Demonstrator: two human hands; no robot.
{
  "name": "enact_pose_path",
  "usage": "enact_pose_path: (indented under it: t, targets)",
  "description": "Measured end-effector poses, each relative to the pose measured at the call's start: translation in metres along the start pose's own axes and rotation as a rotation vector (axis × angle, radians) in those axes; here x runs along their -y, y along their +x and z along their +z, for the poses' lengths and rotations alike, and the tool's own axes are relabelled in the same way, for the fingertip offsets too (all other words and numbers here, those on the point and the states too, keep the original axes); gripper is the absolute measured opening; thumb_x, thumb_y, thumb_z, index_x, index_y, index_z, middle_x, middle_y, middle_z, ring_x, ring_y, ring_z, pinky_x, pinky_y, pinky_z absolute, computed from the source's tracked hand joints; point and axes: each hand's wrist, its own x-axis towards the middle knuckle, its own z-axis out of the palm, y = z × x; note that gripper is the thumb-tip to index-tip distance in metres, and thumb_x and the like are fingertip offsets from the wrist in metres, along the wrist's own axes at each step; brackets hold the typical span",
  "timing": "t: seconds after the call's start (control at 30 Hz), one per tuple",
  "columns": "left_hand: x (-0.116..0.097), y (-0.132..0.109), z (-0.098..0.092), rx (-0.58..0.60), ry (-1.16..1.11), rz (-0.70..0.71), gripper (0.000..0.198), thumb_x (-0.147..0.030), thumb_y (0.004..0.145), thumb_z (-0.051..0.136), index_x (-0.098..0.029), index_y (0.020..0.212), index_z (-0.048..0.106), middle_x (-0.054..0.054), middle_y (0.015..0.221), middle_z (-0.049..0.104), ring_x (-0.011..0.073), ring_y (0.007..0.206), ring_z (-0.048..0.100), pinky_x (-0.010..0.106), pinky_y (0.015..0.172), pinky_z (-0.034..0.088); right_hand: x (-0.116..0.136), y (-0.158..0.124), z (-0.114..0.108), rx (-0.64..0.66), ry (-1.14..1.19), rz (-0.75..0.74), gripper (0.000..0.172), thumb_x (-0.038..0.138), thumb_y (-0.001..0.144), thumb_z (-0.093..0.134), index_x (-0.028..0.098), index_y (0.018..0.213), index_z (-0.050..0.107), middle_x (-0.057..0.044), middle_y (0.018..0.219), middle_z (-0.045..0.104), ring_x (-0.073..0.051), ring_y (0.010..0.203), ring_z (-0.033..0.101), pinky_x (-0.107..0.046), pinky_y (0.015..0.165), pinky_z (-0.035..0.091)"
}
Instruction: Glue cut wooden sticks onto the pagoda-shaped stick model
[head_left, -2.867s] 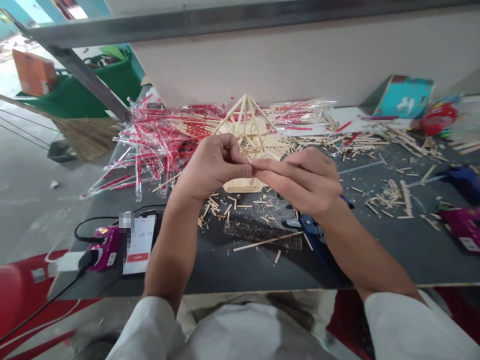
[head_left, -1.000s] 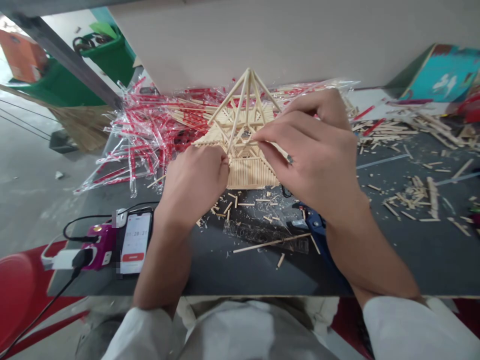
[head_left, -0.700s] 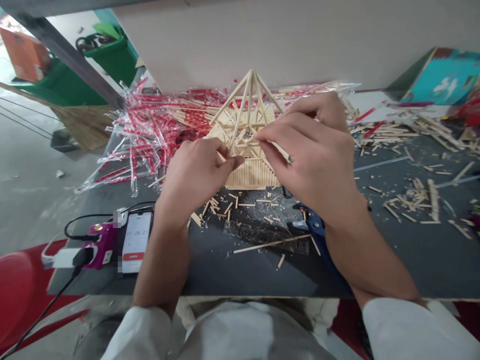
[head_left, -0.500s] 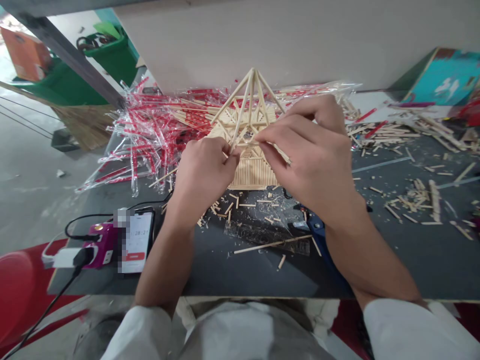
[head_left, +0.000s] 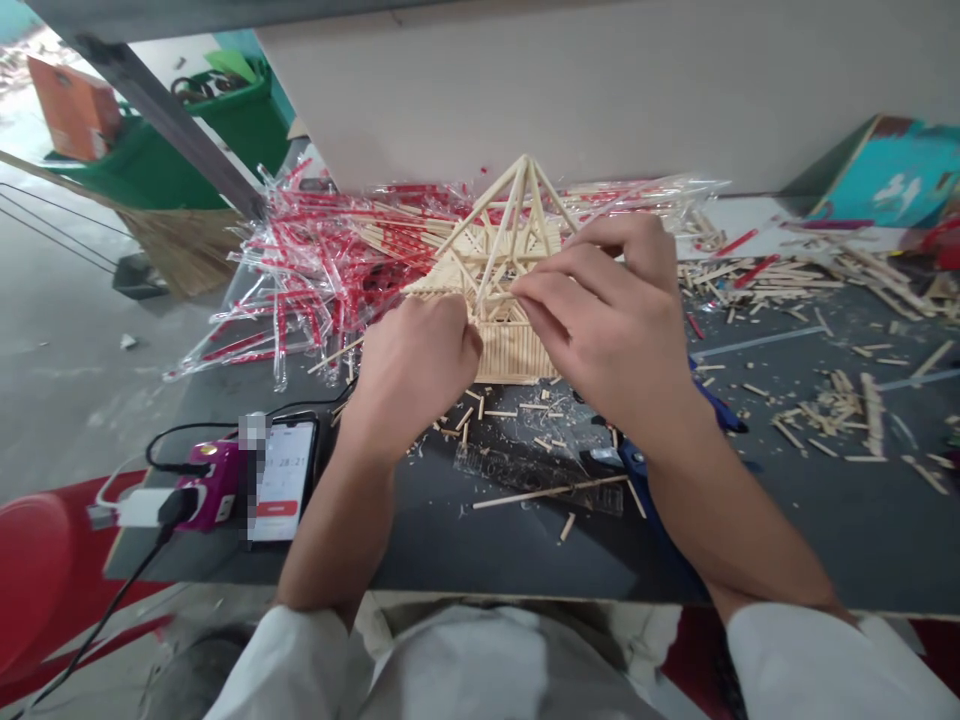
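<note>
A small model built of thin wooden sticks (head_left: 517,352) stands on the dark table, with a slatted lower wall and a pointed frame of sticks (head_left: 517,215) above it. At its front left corner, my left hand (head_left: 420,365) is closed, fingers curled in; what they grip is hidden. My right hand (head_left: 611,305) reaches over the model's right side, thumb and fingertips pinched at a thin wooden stick (head_left: 497,296) low in the frame. The right hand covers the model's right part.
Red-and-clear wrappers with sticks (head_left: 300,270) heap at the left. Stick offcuts (head_left: 825,400) lie right. In front are a clear ruler (head_left: 540,478), a loose stick (head_left: 517,497) and a blue-handled tool (head_left: 637,462). A phone (head_left: 281,480) and purple power adapter (head_left: 214,485) sit front left.
The view has shifted slightly, so the scene sits a little further right and lower. My left fingers have curled in more at the model's corner. My right hand stays pinched over it.
</note>
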Motion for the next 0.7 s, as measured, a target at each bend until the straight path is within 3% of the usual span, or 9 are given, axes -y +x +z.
enact_pose_path:
  t: [0.3, 0.53, 0.7]
  targets:
    - [0.027, -0.008, -0.026, 0.031, -0.064, 0.042, 0.033, -0.030, 0.098, 0.046, -0.023, 0.075, 0.068, 0.004, 0.068, 0.067, 0.0183, 0.062, 0.058, 0.035, 0.075, 0.044, 0.001, 0.003, 0.010, 0.011, -0.068, 0.017, 0.019, 0.022, 0.105, 0.056, 0.025, 0.095, 0.073, -0.008, 0.101, 0.074, -0.030, 0.113, 0.061, -0.050, 0.098, 0.049]
    - [0.032, -0.010, -0.032, -0.049, -0.163, 0.015, 0.012, -0.025, 0.088, 0.065, -0.026, 0.081, 0.076, 0.000, 0.064, 0.068, 0.0189, 0.062, 0.061, 0.036, 0.075, 0.044, 0.001, 0.005, 0.011, 0.029, -0.051, 0.030, 0.019, 0.025, 0.106, 0.056, 0.024, 0.096, 0.072, -0.008, 0.103, 0.074, -0.028, 0.112, 0.060, -0.048, 0.099, 0.047]
    - [0.025, -0.010, -0.031, -0.105, -0.199, 0.004, 0.008, -0.032, 0.088, 0.072, -0.025, 0.087, 0.077, 0.000, 0.067, 0.070, 0.0194, 0.066, 0.064, 0.037, 0.075, 0.046, 0.002, 0.004, 0.015, 0.008, -0.051, 0.052, 0.022, 0.026, 0.107, 0.053, 0.026, 0.094, 0.071, -0.007, 0.102, 0.075, -0.028, 0.112, 0.059, -0.048, 0.098, 0.047]
